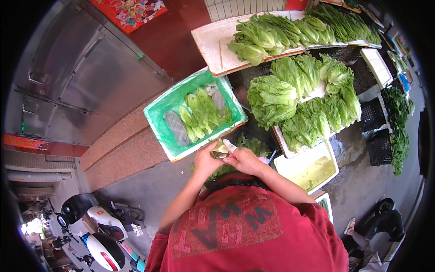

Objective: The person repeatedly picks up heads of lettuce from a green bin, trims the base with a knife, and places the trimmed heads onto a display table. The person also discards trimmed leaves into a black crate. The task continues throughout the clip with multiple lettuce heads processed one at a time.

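Low in front of me, my left hand (pixel 207 159) is closed around a pale green leafy vegetable (pixel 221 150), its cut-looking base towards the other hand. My right hand (pixel 243 159) is at the vegetable's right side, with a white wrapping on one finger that reaches to its base. Whether it also holds a small tool is hidden. Just beyond my hands stands a foam box (pixel 151 125) lined with green plastic, holding several lettuce heads (pixel 204 112) and grey wrapped bundles (pixel 176 127). Loose leaves (pixel 255 147) lie below my right hand.
Lettuces (pixel 272 98) crowd a foam tray at the right; a long white tray (pixel 210 44) behind bears more greens. A wet foam box (pixel 306 166) stands nearer. Metal doors (pixel 102 68) and a stone step (pixel 125 149) lie left, parked scooters (pixel 105 251) lower left. A person's foot (pixel 350 226) shows lower right.
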Demonstrator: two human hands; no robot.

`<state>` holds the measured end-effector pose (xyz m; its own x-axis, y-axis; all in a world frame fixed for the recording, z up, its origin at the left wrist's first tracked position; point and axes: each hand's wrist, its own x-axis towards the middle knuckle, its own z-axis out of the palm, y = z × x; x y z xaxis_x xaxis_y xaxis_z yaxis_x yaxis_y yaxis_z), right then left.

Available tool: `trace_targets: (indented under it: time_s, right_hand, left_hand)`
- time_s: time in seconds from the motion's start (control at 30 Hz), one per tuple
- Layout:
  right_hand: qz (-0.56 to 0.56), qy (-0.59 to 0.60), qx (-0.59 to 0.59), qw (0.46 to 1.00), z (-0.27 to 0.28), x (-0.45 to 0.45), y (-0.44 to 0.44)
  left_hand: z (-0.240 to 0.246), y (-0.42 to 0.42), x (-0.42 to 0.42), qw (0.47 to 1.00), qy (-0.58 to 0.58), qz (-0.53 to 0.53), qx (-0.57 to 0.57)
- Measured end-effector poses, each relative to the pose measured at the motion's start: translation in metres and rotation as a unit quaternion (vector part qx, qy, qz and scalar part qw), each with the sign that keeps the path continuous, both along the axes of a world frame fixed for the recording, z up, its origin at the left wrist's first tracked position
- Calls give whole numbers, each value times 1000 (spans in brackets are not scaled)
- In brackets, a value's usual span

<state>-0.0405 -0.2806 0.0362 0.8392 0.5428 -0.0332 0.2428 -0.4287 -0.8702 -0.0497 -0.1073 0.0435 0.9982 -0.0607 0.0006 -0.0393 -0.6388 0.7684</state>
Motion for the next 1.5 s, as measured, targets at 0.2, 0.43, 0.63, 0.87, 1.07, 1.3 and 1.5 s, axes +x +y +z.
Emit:
trace_targets:
  time_s: [0.2,0.43,0.63,0.87,1.07,1.3,1.5]
  right_hand:
    - [-11,5,48,999,-26,0,-3]
    - [-62,178,86,978,-31,0,-27]
    - [-59,40,-29,997,-45,5,-4]
    - [-134,314,106,934,-42,21,-27]
    - [-116,542,494,671,22,53,9]
    - [-70,521,655,543,18,58,14]
    - [7,353,418,837,42,74,23]
  left_hand:
    - [-4,4,-4,999,25,-8,42]
    - [-3,8,-8,998,51,8,39]
    - [-7,6,-7,994,-30,1,107]
    - [15,16,2,991,-69,20,111]
    - [100,-4,13,939,-254,-117,202]
    - [73,18,-31,950,-266,83,-140]
    - [9,25,5,565,103,-55,-817]
